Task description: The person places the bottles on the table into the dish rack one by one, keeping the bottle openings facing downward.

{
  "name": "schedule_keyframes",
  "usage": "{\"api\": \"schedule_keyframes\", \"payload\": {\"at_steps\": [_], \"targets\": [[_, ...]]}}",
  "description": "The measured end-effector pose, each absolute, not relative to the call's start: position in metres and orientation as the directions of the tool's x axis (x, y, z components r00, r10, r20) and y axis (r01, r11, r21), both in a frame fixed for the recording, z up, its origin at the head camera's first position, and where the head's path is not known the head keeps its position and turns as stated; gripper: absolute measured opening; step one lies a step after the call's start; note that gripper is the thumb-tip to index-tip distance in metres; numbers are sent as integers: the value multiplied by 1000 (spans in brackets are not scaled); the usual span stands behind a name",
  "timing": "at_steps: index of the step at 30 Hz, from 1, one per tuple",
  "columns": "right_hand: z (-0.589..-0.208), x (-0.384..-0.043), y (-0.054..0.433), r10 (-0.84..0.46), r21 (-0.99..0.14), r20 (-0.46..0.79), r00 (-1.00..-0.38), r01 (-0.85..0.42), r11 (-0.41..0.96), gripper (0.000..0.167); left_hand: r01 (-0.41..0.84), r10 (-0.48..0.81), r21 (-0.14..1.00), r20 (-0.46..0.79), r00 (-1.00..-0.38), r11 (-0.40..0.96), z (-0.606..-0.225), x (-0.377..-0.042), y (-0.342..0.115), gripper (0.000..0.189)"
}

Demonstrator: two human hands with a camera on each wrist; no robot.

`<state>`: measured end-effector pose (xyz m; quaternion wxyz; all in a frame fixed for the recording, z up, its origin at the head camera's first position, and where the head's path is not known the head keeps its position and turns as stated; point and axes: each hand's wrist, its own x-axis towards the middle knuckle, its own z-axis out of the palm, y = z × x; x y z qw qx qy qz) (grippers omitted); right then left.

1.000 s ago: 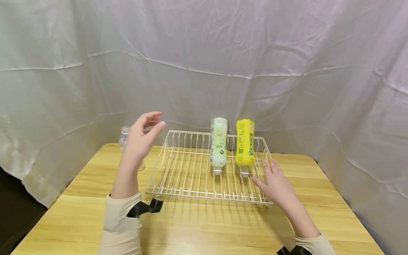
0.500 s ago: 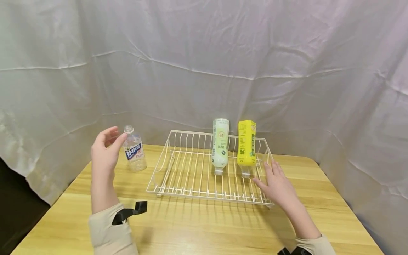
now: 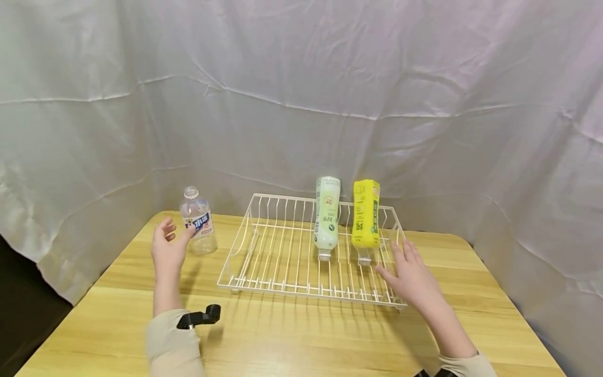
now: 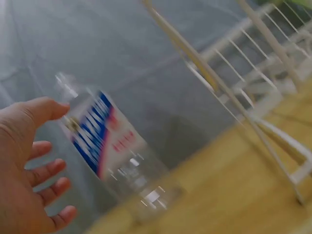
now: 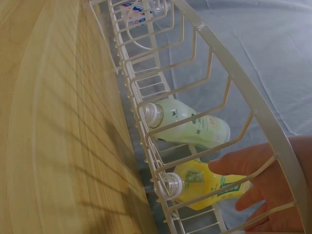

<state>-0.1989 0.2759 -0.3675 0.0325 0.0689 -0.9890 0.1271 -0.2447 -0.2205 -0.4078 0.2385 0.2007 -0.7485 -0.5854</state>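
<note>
A clear plastic bottle [image 3: 203, 242] with a blue and white label stands upright on the left of the table, its mouth uncapped. My left hand [image 3: 168, 254] is just beside it, fingers apart and curving loosely; in the left wrist view the thumb lies over the bottle's edge, and whether it touches is unclear. A white wire dish rack [image 3: 301, 294] holds a pale green bottle [image 3: 327, 214] and a yellow bottle [image 3: 365, 214], both tilted neck down. At the rack's right end my right hand [image 3: 414, 275] rests with straight, spread fingers, close to the yellow bottle's neck.
The wooden table [image 3: 282, 340] extends in front of the rack and to both sides. A grey-white curtain [image 3: 301, 104] hangs behind and around it. Bare tabletop separates the clear bottle from the rack's left end.
My left hand has moved left from above the rack's left side, then lowered beside the clear bottle, which was partly hidden before. The right hand stays at the rack.
</note>
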Motion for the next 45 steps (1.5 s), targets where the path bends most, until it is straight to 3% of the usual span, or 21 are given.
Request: {"api": "schedule_keyframes", "payload": {"at_steps": [13,30,45], "targets": [[-367,-199,276,-135,-266,79,-988,-152,952,91,-122,-571,928,109,-814,352,-462,-253,-220,84],[-365,-198,275,-133,-253,71,-989,-147,956,93,-327,-531,731,57,-846,599,-473,-267,-211,104],[-366,-199,275,-133,-245,72,-989,-147,958,93,-366,-550,699,47,-834,614,-475,-281,-213,105]]}}
